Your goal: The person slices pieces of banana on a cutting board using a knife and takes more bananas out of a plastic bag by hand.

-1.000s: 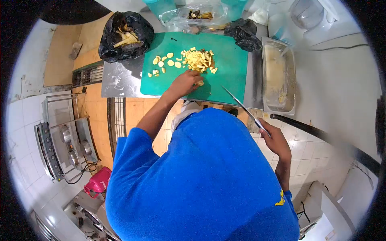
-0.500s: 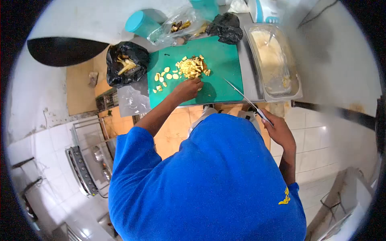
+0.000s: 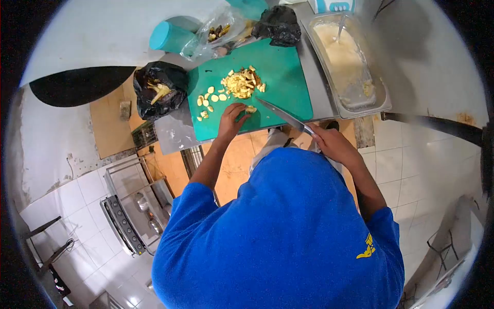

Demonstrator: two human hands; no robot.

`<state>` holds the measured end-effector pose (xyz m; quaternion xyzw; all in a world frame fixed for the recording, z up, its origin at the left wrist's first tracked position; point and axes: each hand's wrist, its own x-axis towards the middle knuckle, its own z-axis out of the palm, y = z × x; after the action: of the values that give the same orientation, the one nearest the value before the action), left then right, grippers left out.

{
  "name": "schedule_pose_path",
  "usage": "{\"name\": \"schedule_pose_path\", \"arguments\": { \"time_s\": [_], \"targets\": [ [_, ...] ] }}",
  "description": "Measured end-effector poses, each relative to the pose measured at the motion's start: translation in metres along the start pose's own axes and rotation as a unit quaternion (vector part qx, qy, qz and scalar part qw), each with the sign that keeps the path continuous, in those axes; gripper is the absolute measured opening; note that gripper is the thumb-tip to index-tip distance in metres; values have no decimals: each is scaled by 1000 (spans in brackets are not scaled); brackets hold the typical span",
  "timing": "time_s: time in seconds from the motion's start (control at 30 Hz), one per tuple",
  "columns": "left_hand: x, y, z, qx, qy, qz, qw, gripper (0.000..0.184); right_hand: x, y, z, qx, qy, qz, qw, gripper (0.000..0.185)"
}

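Note:
My right hand point(image 3: 333, 143) grips the handle of a kitchen knife point(image 3: 284, 114), its blade pointing up-left over the green cutting board point(image 3: 280, 72). On the board my left hand point(image 3: 232, 122) has its fingers and thumb curved apart. A pale yellow cut piece point(image 3: 250, 109) lies right at its fingertips; whether they touch is hard to see. Just beyond is a heap of chopped yellow pieces point(image 3: 241, 84), perhaps banana. Several round slices point(image 3: 214, 98) are scattered to the left of the heap.
A black bag with peels point(image 3: 160, 91) sits left of the board. Behind it are a teal container point(image 3: 169, 37), a clear plastic bag point(image 3: 206, 44) and another black bag point(image 3: 278, 26). A metal pan of pale batter point(image 3: 342, 62) stands right. A wall bounds the table's far side.
My left hand has drawn back from the heap, leaving a cut piece visible by its fingertips. My right hand has brought the knife left, its blade now over the board near that piece.

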<state>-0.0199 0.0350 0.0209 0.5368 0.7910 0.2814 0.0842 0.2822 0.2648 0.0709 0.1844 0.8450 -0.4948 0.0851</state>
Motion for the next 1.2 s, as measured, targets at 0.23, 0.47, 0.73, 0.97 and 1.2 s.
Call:
{"name": "schedule_pose_path", "arguments": {
  "time_s": [0.23, 0.47, 0.73, 0.97, 1.2],
  "targets": [
    [-8, -3, 6, -33, 49, -5, 998, 33, 2, 11, 22, 10, -20, -34, 999, 38],
    [-11, -9, 3, -61, 41, -7, 997, 33, 14, -8, 20, 120, -133, 35, 983, 40],
    [7, -4, -14, -74, 189, -12, 979, 34, 3, -26, 28, 224, -73, 92, 967, 43],
    [26, -29, -28, -146, 283, -53, 946, 36, 27, -43, 42, -75, 211, -112, 968, 45],
    [11, -16, -7, 54, 128, -85, 987, 90, 20, -91, 55, -229, 252, -35, 939, 44]
  ]
}}
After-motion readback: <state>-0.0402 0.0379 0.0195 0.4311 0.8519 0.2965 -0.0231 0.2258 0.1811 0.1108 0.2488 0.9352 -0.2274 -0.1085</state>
